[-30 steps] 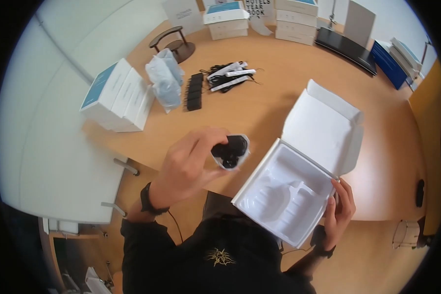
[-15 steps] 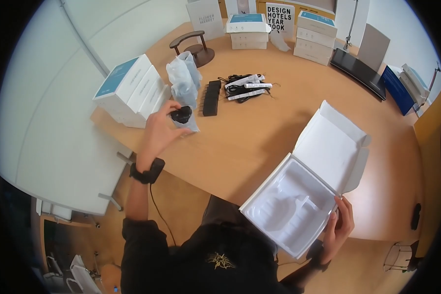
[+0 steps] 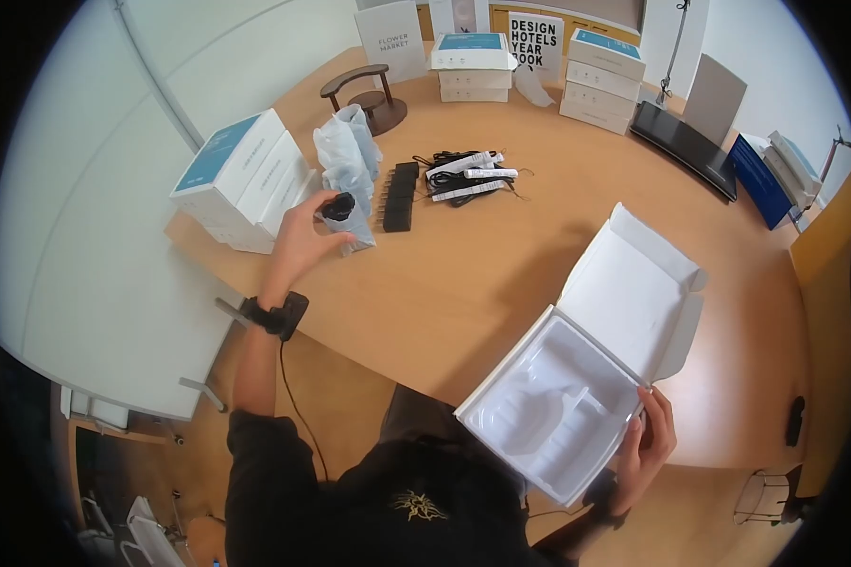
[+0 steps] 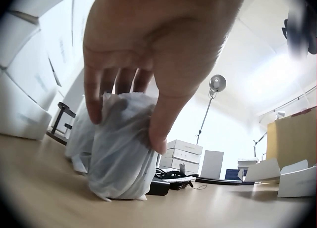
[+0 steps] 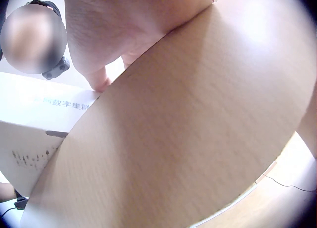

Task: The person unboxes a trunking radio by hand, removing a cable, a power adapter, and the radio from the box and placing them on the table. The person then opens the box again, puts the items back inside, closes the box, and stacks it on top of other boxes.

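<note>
My left hand (image 3: 298,244) holds a black device (image 3: 338,206) wrapped in a translucent plastic bag (image 4: 124,144), thumb on one side and fingers on the other. In the left wrist view the bag stands upright with its base at the tabletop. Right behind it are more bagged things (image 3: 345,156). At the table's front edge my right hand (image 3: 651,435) grips the right side of an open white box (image 3: 501,367), its lid (image 3: 624,283) folded back. Inside lies a white moulded tray (image 3: 529,411) with bare hollows. In the right wrist view, the table hides most of the right fingers.
White boxes (image 3: 246,180) stand stacked at the left, close to my left hand. A row of black adapters (image 3: 400,198) and bundled black cables (image 3: 468,178) lie mid-table. Farther back are a wooden stand (image 3: 383,109), more box stacks (image 3: 600,80) and a black laptop (image 3: 686,146).
My left hand has carried the bagged black device from near the white box away to the left, down beside the other bags. The right hand keeps its hold on the box.
</note>
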The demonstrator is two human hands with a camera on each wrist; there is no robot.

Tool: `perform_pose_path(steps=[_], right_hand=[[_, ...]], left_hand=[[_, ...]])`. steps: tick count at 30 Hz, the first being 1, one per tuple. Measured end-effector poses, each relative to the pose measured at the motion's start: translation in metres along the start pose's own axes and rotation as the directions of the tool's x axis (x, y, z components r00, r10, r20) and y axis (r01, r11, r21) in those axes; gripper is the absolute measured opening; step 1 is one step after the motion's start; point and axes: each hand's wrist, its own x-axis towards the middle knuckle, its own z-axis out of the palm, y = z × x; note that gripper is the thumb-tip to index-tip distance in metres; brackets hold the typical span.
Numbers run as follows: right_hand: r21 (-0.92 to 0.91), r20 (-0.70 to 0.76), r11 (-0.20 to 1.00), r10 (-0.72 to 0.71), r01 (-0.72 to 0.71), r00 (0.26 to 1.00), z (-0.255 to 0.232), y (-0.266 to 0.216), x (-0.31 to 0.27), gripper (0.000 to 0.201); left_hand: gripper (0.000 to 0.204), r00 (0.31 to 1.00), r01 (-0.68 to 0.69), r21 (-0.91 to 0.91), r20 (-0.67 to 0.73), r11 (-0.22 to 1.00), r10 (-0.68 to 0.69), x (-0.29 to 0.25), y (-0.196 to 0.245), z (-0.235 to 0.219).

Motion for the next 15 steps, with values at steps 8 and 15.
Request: perform_pose_path(steps=[8,15], right_hand=[[-0.085,0.011,0.995,-0.055,0.055,0.998,-0.005,0.005,-0.001,0.038],[0.264,-0.012,0.952,0.165,-0.156,0.986,-0.001,0.000,-0.003,0.067]], left_hand=[[0.071,0.954,-0.205,0.199,-0.179,0.958,0.241,-0.041,0.050,0.004],[0.087,0.758,-0.372,-0.291,0.453,0.882,0.469,-0.125,0.120,0.056]])
